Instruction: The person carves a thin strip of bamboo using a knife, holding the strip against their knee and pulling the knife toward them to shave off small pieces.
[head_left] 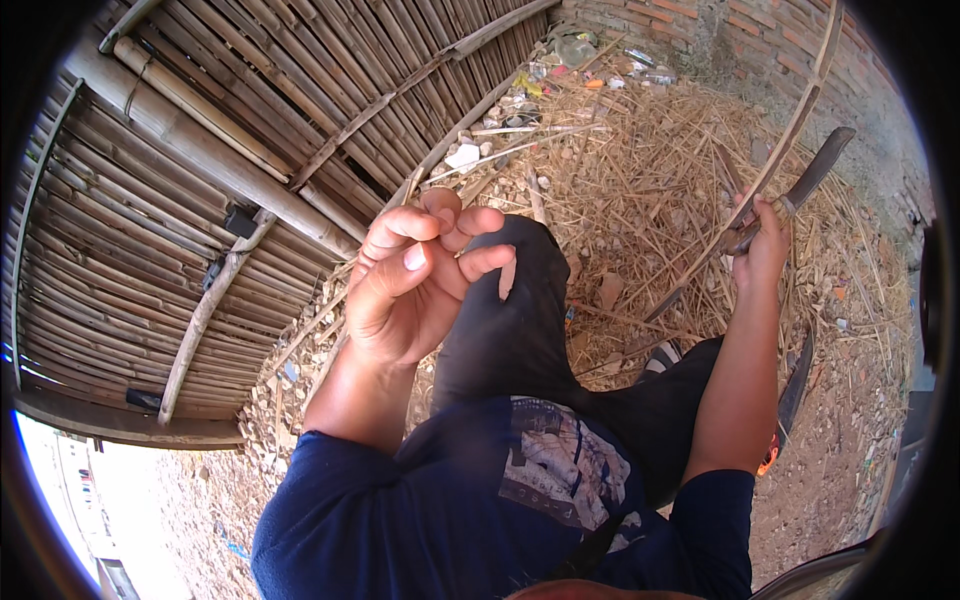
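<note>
- Long wooden strip (803, 110): in the right hand (764, 245), on the right of the view, slanting from the top edge down past the fist toward the straw (650, 150).
- Right grip: closed around the strip plus a machete (820, 168) – dark blade angled up and to the right, handle end by the fingers.
- Left hand (415, 285): raised near the middle, just beside the bamboo slat wall (250, 110), fingers curled, thumb bent in. Cannot tell whether that grip holds anything.
- Dark trousers (490, 340): one knee beyond the left hand; striped shoe (662, 357) partly visible.
- Navy shirt (400, 520) with a printed front, below.
- Dark-bladed tool (797, 385): just beside the right forearm, orange part (768, 458) near its lower end.
- Straw and dry stalks over the ground; mixed litter (575, 50) near the brick wall (680, 20) – small pieces, hard to identify.
</note>
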